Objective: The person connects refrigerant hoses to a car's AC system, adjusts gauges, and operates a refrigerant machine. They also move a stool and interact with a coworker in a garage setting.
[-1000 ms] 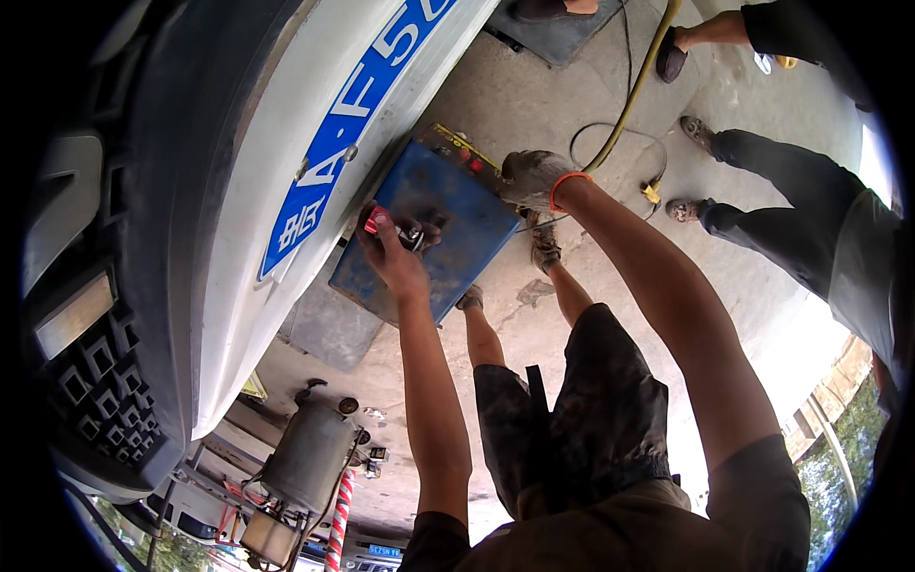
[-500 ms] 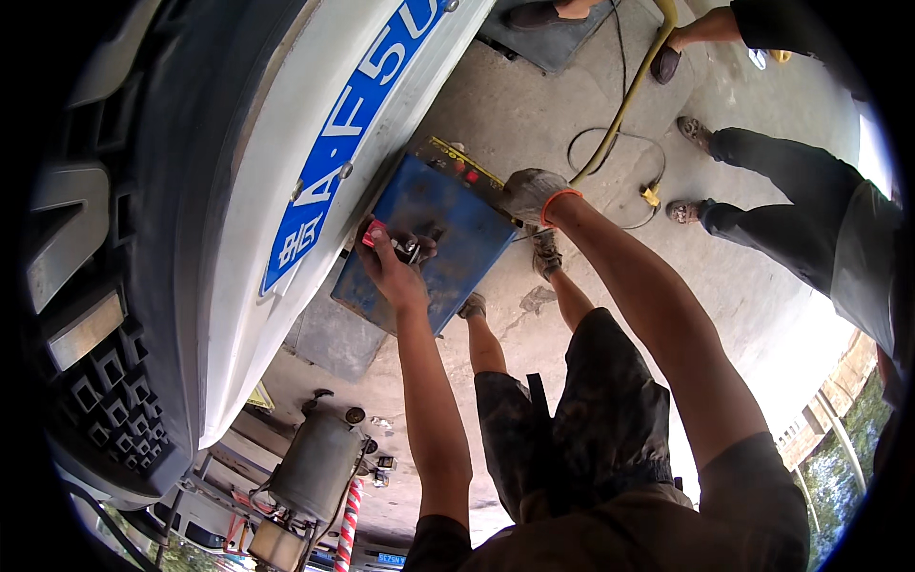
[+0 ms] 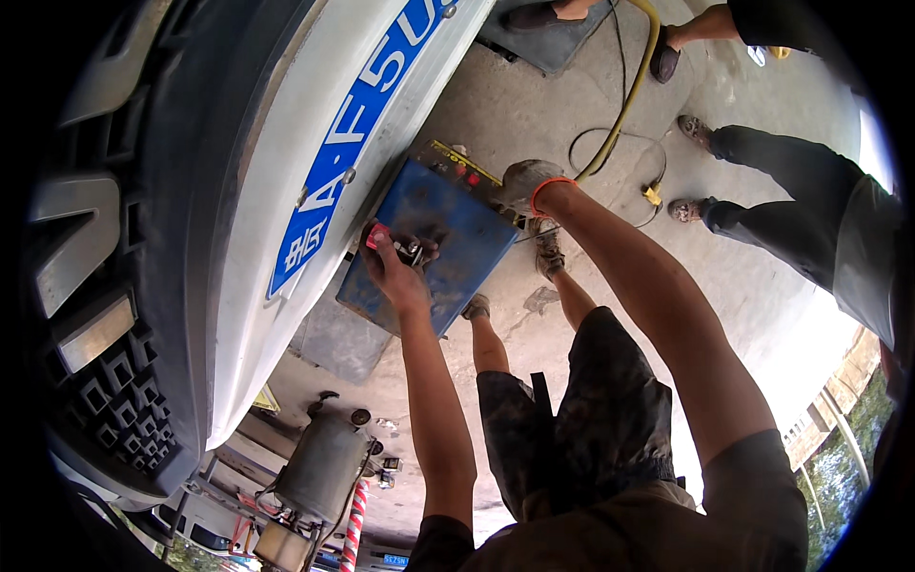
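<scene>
A blue metal box with a dark, dusty top stands on the floor below the vehicle's bumper. Above it my bare left hand is closed around a small object with a red end and a shiny metal part; its exact kind is unclear. My right hand, in a grey glove with an orange cuff, is at the box's edge beside the front panel with its red knobs. Its fingers are mostly hidden, so I cannot tell whether they grip anything.
The white bumper with a blue licence plate fills the left side. A yellow hose and a black cable cross the concrete floor. Other people's legs stand at the right. A grey cylindrical tank is at lower left.
The view has shifted slightly. My right hand has moved a little up and left along the box's edge. My left hand still holds the red-ended object over the box.
</scene>
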Action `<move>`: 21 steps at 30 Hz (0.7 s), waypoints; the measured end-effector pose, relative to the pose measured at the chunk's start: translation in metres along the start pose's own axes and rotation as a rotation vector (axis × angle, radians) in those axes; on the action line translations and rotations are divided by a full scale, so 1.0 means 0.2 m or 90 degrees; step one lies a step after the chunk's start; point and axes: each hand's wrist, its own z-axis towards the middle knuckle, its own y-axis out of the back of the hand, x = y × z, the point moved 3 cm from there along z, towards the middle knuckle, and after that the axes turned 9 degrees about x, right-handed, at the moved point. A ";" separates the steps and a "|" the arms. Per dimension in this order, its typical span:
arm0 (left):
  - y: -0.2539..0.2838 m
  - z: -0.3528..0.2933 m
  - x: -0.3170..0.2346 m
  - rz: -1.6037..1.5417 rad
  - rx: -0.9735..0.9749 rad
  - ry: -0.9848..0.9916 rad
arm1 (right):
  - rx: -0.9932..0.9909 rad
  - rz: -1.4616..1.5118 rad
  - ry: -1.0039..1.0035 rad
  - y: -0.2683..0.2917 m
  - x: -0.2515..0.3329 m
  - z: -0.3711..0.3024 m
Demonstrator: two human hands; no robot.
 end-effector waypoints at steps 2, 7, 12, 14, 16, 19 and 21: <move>0.00 0.01 0.00 -0.003 0.006 -0.005 | -0.054 0.002 0.035 0.02 0.01 -0.04; -0.03 0.01 -0.01 0.014 0.016 -0.009 | -0.133 -0.014 -0.038 -0.14 -0.01 0.08; -0.04 0.02 -0.01 0.019 0.026 -0.007 | -0.102 -0.074 0.013 -0.07 -0.01 0.04; -0.03 0.01 -0.01 0.028 0.029 -0.012 | -0.126 -0.129 0.090 -0.12 -0.05 0.02; -0.03 0.00 0.00 0.017 0.023 -0.012 | -0.134 -0.120 0.099 -0.11 -0.06 0.02; -0.03 0.00 0.00 -0.009 0.024 -0.023 | -0.088 -0.009 0.021 -0.14 -0.05 0.03; -0.04 0.00 -0.01 -0.023 0.028 -0.041 | -0.028 0.022 -0.025 -0.11 -0.04 0.04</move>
